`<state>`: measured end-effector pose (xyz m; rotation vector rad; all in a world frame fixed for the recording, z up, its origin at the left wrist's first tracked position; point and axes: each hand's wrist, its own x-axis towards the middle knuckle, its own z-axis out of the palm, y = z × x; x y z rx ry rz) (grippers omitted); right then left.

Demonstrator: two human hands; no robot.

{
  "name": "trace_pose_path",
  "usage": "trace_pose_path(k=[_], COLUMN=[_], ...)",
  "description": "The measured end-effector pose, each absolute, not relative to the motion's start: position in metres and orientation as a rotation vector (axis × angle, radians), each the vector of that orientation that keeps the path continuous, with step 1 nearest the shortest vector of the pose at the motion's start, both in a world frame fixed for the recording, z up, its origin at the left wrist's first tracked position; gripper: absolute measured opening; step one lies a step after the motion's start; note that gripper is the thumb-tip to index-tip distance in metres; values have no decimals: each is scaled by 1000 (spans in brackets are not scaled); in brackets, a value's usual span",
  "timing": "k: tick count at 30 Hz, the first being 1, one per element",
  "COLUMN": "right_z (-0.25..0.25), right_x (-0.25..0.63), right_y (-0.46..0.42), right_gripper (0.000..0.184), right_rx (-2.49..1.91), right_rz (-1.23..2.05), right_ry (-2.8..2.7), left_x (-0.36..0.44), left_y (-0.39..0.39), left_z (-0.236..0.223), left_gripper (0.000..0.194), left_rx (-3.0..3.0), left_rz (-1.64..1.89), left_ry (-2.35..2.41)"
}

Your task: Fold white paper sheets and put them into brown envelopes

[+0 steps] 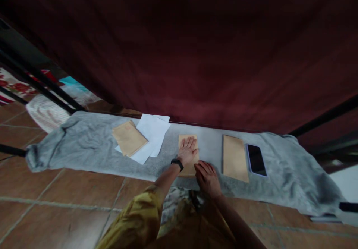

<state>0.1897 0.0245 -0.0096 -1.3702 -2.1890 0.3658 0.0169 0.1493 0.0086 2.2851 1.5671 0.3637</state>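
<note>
Mustard sleeve [134, 221] nearest the camera, on the left arm, black wristband [177, 164] further along at the wrist. Left hand [188, 151] lies flat, palm down, fingers slightly spread, on the central brown paper envelope [188, 170], pressing rather than gripping. Right hand [207, 178] is at that envelope's right side, toward the near corner, fingers close together and a bit bent; cannot tell whether it pinches the paper (thumb not clear from above). Handling, judged by look: light, fairly stiff paper, easy to crease or bend, not very fragile, might slide a little on soft cloth; near edge looks slightly thick, so possibly several layers, can't confirm. Sensible hold: flat palm over the middle to pin it, thumb and fingertips along the long right edge or near corner, no hard squeeze. Position: envelope flat on the grey cloth [92, 144], long side pointing away from the person, directly beneath the left palm and just left of the right hand's fingers. Well left of both hands: brown envelopes [130, 138] partly over white paper sheets [154, 129]. Right of the right hand, apart from it: right-side brown envelope [235, 157], then a smartphone [256, 160] just beside it, screen up. Dark red curtain [195, 73] hangs beyond, tiled floor [69, 197] below
</note>
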Motion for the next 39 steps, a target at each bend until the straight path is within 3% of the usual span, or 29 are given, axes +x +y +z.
trace_pose_path(k=[18, 24, 33, 39], right_z=[-19, -22, -15, -14], right_x=[194, 200, 162, 132], right_y=[26, 29, 99, 146], right_gripper=[37, 37, 50, 52], right_rx=[-1335, -1298, -1145, -1299], right_rz=[261, 301, 307, 110], right_ry=[-2222, -2189, -2588, -2720], left_x=[-15, -27, -26, -27], left_y=[64, 30, 26, 26], left_z=[2, 6, 2, -3], left_gripper=[53, 60, 42, 46], left_rx=[2671, 2667, 2691, 2676], left_rz=[356, 382, 352, 381], left_ry=[1241, 1147, 1173, 1158])
